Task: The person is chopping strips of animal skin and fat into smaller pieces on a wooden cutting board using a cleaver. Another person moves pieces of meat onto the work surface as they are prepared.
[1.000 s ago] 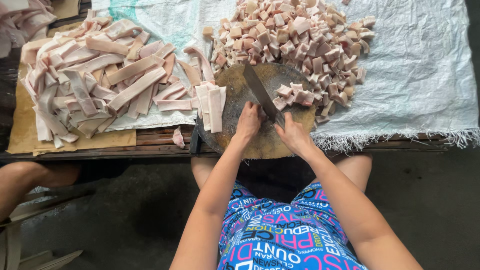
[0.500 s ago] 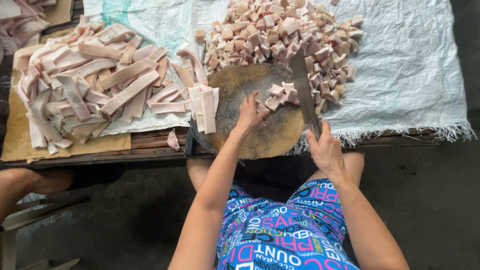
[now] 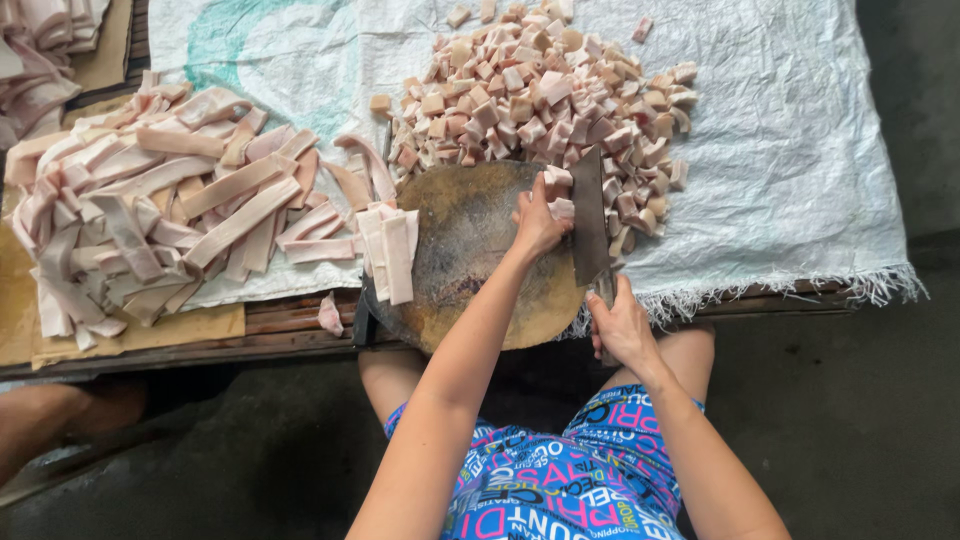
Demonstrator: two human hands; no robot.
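A round wooden chopping board (image 3: 470, 260) lies at the table's front edge. My left hand (image 3: 538, 222) rests on its far right side, pressing several pale meat cubes (image 3: 556, 188) against the flat of a cleaver blade (image 3: 589, 215). My right hand (image 3: 622, 325) grips the cleaver's handle just past the board's right edge. A big heap of cut cubes (image 3: 545, 105) lies beyond the board on a white woven sheet (image 3: 780, 150). A few long strips (image 3: 390, 250) lie at the board's left edge.
A large pile of long pale strips (image 3: 170, 210) covers the left of the table on cardboard (image 3: 140, 330). Another stack (image 3: 40, 50) sits at the top left. The wooden table edge (image 3: 290, 325) runs in front. Another person's leg (image 3: 60, 420) shows at lower left.
The cleaver has swung from the middle of the board to its right edge. My left hand has pushed the cut cubes right across the board against the blade.
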